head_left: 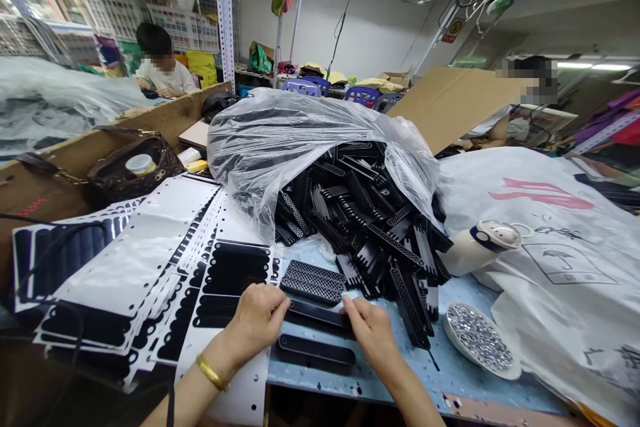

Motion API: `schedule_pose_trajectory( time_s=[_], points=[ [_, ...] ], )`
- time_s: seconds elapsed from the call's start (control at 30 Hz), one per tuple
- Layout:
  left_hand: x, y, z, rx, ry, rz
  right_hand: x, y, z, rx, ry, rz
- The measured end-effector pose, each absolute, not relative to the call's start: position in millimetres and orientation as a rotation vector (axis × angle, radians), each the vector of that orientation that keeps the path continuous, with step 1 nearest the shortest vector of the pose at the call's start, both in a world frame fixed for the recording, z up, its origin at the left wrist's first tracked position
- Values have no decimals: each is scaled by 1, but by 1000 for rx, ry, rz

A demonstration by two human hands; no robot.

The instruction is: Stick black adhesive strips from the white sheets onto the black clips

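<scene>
The left hand (261, 315) pinches one end of a black strip (317, 314), the right hand (369, 321) its other, over the table (457, 380). A second strip (316, 350) lies nearer; beyond, a plastic bag (300, 127) of black pieces (395, 243) blocks the middle. Printed sheets (130, 250) crowd the left, a bottle (465, 252) and bowl (456, 343) the right.

Strip (319, 315) is noted as smooth plastic; bag (300, 123), as glossy crinkled film; small pieces (479, 338), as shiny metal.

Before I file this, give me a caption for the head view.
Left hand and right hand hold a black strip in front of an open plastic bag of black parts.
</scene>
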State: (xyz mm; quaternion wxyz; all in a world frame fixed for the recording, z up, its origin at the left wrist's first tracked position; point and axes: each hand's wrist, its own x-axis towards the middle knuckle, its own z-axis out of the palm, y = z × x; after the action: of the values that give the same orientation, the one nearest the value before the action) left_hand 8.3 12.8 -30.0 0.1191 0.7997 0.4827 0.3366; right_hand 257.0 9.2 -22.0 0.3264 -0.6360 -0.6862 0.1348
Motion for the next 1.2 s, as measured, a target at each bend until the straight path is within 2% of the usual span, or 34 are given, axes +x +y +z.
schedule_pose_trajectory(
  time_s=[0.17, 0.37, 0.63, 0.93, 1.2],
  points=[
    [13, 15, -20, 2243, 1476, 864, 276, 0, -12, -1711, -1748, 424],
    [21, 20, -20, 2171, 1421, 787, 264, -3, -23, -1705, -1789, 498],
    [19, 25, -26, 1994, 1354, 788, 263, -3, -36, -1744, -1785, 520],
    [14, 26, -18, 1902, 1423, 831, 267, 2, -17, -1700, -1853, 390],
    [27, 27, -17, 1861, 1436, 814, 227, 16, -26, -1550, -2020, 538]
  ],
)
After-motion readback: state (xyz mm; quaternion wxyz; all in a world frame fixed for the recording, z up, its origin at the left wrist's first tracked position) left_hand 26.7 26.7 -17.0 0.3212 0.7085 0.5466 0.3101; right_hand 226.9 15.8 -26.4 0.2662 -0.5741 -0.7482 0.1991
